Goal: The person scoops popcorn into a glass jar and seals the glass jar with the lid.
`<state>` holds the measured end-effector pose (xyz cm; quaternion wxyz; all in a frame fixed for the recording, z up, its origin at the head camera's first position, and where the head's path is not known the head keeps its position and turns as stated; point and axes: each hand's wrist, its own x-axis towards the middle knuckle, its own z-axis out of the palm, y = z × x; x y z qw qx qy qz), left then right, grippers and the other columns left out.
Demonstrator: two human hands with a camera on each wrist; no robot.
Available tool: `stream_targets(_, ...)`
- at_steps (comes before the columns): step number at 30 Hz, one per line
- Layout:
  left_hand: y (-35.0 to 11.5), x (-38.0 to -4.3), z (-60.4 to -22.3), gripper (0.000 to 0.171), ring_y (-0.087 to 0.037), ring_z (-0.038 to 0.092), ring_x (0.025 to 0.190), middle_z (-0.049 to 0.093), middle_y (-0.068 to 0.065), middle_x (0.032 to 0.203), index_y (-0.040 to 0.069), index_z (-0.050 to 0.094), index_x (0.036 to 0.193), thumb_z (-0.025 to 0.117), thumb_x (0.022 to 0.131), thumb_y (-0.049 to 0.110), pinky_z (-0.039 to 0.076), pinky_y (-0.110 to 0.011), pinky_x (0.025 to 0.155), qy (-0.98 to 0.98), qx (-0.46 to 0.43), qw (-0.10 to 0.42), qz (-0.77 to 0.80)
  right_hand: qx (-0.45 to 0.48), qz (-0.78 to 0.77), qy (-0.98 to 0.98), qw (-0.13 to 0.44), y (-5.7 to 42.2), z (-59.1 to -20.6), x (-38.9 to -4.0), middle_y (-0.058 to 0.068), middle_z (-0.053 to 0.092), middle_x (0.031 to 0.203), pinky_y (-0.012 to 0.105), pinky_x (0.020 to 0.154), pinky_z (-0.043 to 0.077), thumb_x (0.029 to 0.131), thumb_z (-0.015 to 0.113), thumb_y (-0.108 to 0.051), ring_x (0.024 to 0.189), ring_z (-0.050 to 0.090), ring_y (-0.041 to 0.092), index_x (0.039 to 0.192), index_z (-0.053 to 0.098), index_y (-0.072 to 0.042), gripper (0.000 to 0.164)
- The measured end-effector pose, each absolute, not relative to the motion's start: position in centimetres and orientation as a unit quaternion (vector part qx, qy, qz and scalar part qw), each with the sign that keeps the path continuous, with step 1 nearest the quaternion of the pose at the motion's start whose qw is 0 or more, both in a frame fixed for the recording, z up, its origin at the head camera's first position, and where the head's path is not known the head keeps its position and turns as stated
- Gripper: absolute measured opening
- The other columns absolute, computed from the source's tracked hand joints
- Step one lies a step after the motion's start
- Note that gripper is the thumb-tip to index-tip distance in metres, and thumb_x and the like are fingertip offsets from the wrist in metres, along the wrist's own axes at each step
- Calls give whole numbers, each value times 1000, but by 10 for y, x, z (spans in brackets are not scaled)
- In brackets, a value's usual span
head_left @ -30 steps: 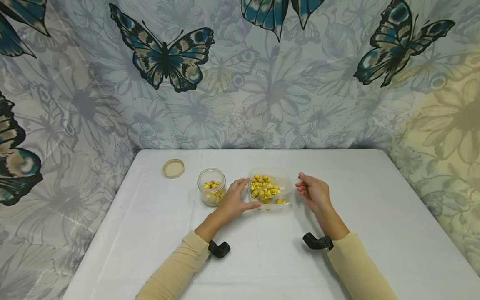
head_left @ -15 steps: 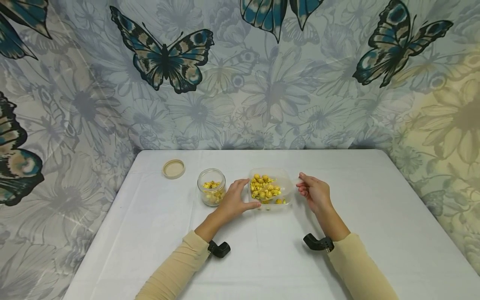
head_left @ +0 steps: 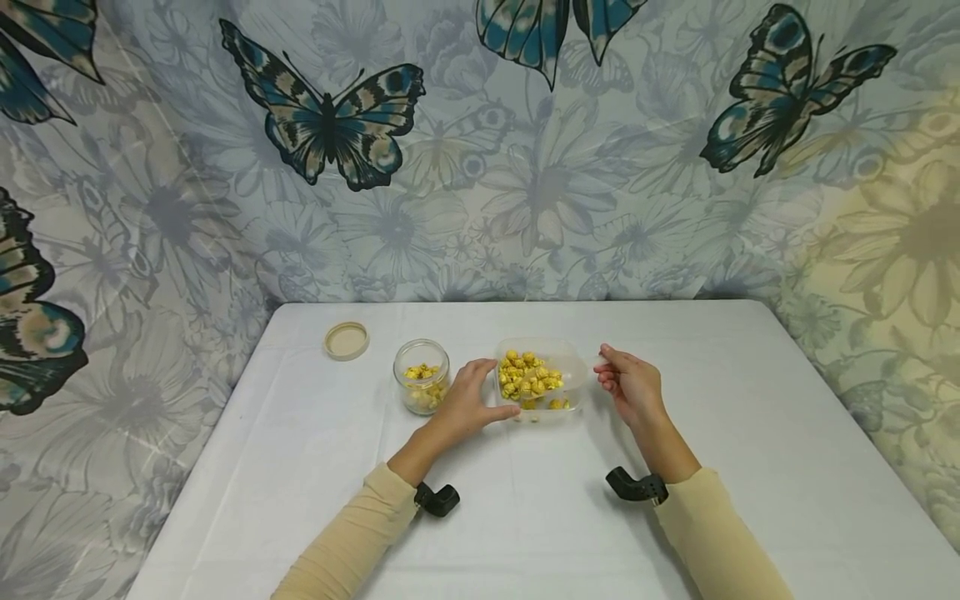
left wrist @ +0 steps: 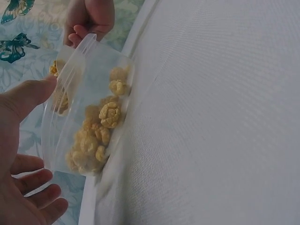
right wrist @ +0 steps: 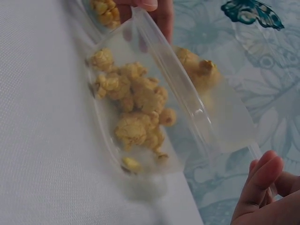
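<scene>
A: Your white desk (head_left: 525, 521) fills the foreground, and the clear tub (head_left: 574, 377) sits on it between your two hands. How does the tub lie to you?

B: Its longer side looks to run left to right across you. Your left hand (head_left: 471, 402) is the nearer one, already on the tub's left end; your right hand (head_left: 633, 385) is just beside its right end

A: And the left one's pose?

B: It comes in from the tub's near left, thumb against the near rim and fingers about the left end, so you are gripping that corner

A: What stands about the tub?

B: To its left, just past your left hand, the glass jar (head_left: 408, 357), partly filled; farther left of the tub lies the pale lid (head_left: 346, 342). Popcorn pieces (head_left: 531, 375) heap mostly in the tub's left part

A: And your right hand?

B: Fingers curled, it pinches a thin clear strip (right wrist: 255, 152) leading towards the tub; whether that is part of the tub or a separate tool, I can't tell
</scene>
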<state>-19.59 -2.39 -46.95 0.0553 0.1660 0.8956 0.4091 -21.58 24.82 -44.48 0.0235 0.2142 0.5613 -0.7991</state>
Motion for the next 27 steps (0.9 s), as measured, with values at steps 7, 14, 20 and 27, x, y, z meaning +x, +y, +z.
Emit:
stream_targets(7, -24, -196, -471, 87, -31, 36, 141, 38, -11, 151, 9, 39, 148, 79, 79, 44, 38, -50, 112, 897, 169, 51, 406, 213, -799, 561, 20, 247, -444, -216, -2, 66, 59, 15, 45, 48, 95, 64, -22, 48, 56, 5, 87, 66, -9, 15)
stream_targets(14, -24, -195, -469, 87, -31, 36, 141, 38, -10, 152, 8, 39, 148, 79, 79, 44, 37, -49, 113, 898, 173, 48, 401, 212, -800, 561, 17, 245, -441, -217, -2, 66, 61, 14, 47, 48, 95, 64, -23, 50, 56, 5, 87, 64, -10, 15)
stream_targets(20, -27, -193, -463, 85, -30, 37, 140, 39, -11, 151, 7, 40, 148, 79, 80, 42, 38, -49, 113, 897, 185, 38, 400, 202, -812, 547, 18, 242, -439, -217, -1, 66, 60, 14, 46, 48, 94, 65, -21, 49, 56, 5, 82, 66, -10, 17)
stream_targets(27, -29, -192, -455, 85, -33, 36, 140, 38, -13, 151, 5, 40, 147, 79, 81, 41, 38, -51, 112, 893, 191, 30, 407, 186, -824, 536, 14, 239, -432, -218, -1, 66, 59, 14, 46, 48, 94, 64, -20, 48, 56, 5, 86, 64, -6, 16)
